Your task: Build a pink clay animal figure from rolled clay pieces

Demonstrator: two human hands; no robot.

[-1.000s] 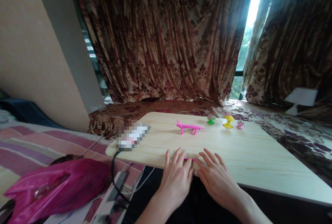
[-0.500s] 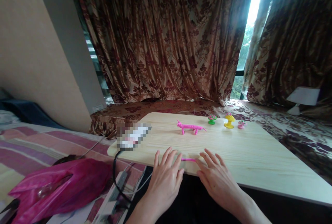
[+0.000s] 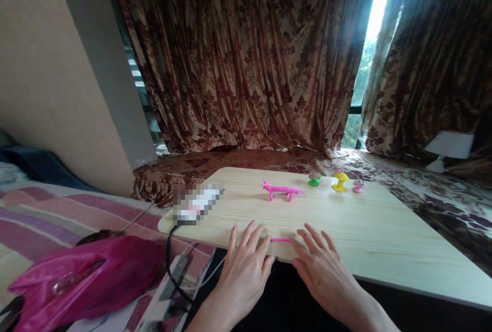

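A thin bright-pink strand, like rolled modelling clay (image 3: 280,240), lies along the near edge of the table, its ends running under my fingers. My left hand (image 3: 248,257) is flat, palm down, with fingers spread over the strand's left end. Over the right end rests my right hand (image 3: 317,260), also flat with its fingers apart. Beyond them stands a pink four-legged animal figure (image 3: 283,189) with a long body and thin tail. Further right are a green mushroom-like figure (image 3: 314,179), a yellow one (image 3: 340,181) and a small pink one (image 3: 357,186).
The pale wooden table (image 3: 395,240) extends to the right. At its left lies a blurred-out flat device (image 3: 200,204) with a black cable (image 3: 169,255). A magenta bag (image 3: 96,281) and a power strip (image 3: 161,296) are on the striped bed at left. A white lamp (image 3: 449,145) stands behind.
Both hands stay flat on the pink strand with hardly any shift. The whole view has dipped very slightly; the figures stand where they were.
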